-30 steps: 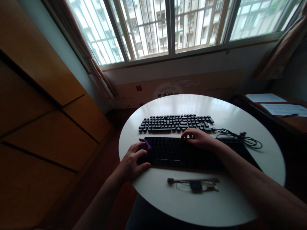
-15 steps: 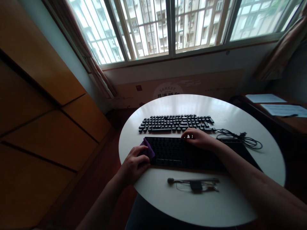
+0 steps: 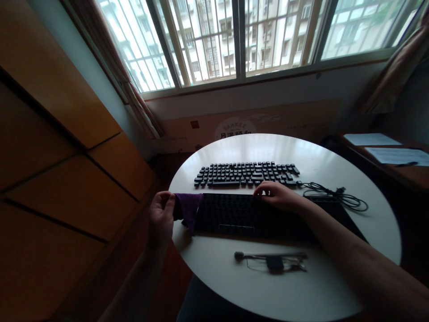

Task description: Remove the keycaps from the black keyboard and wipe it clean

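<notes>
My left hand (image 3: 161, 215) is lifted at the table's left edge, fingers pinched on a purple cloth (image 3: 187, 208) that hangs down over the left end of a black keyboard base (image 3: 241, 215) with bare switches. My right hand (image 3: 277, 196) rests fingers down on the far edge of that base, holding it in place. Beyond it lie rows of black keycaps (image 3: 246, 173), set out in keyboard layout on the round white table (image 3: 301, 290).
A brush and small tools (image 3: 271, 260) lie near the table's front edge. A coiled black cable (image 3: 335, 197) sits at the right. Wooden cabinets (image 3: 67, 156) stand at the left, a side desk with papers (image 3: 385, 150) at the right, windows behind.
My left hand has come up off the keyboard base's left end and moved left, lifting the purple cloth so it unfolds and hangs. My right hand has stayed put.
</notes>
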`<state>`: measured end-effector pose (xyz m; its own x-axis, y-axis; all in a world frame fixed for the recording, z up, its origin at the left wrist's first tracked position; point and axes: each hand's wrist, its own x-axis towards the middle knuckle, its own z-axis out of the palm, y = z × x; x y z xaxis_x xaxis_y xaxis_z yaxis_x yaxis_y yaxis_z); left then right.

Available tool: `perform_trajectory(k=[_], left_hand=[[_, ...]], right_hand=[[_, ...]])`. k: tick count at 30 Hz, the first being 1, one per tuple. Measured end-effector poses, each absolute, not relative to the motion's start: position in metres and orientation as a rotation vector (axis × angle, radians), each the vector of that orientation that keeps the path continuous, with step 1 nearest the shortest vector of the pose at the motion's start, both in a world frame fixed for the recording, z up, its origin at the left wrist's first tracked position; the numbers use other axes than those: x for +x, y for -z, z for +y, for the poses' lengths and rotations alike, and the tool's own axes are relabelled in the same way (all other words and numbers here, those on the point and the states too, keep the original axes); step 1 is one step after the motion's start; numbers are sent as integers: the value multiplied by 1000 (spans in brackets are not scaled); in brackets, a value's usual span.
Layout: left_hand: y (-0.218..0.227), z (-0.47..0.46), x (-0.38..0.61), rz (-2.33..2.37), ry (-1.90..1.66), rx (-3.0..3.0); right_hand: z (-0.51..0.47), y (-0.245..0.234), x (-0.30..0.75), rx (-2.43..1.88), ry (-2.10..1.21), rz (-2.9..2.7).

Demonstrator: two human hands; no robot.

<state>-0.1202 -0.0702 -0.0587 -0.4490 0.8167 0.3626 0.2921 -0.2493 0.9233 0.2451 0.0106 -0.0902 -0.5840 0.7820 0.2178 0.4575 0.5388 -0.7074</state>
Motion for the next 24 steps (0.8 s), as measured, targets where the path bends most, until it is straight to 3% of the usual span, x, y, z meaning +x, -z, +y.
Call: perform_trajectory(k=[3, 13, 24], left_hand=[[58, -62, -119, 1479, -1854, 1191], [79, -61, -122, 1551, -1751, 1228], [75, -85, -119, 1792, -871, 1951]], right_hand=[[11, 90, 245, -1001, -823, -2257], [12, 92, 246, -1000, -821, -2273], [12, 91, 246, -1001, -826, -2280]])
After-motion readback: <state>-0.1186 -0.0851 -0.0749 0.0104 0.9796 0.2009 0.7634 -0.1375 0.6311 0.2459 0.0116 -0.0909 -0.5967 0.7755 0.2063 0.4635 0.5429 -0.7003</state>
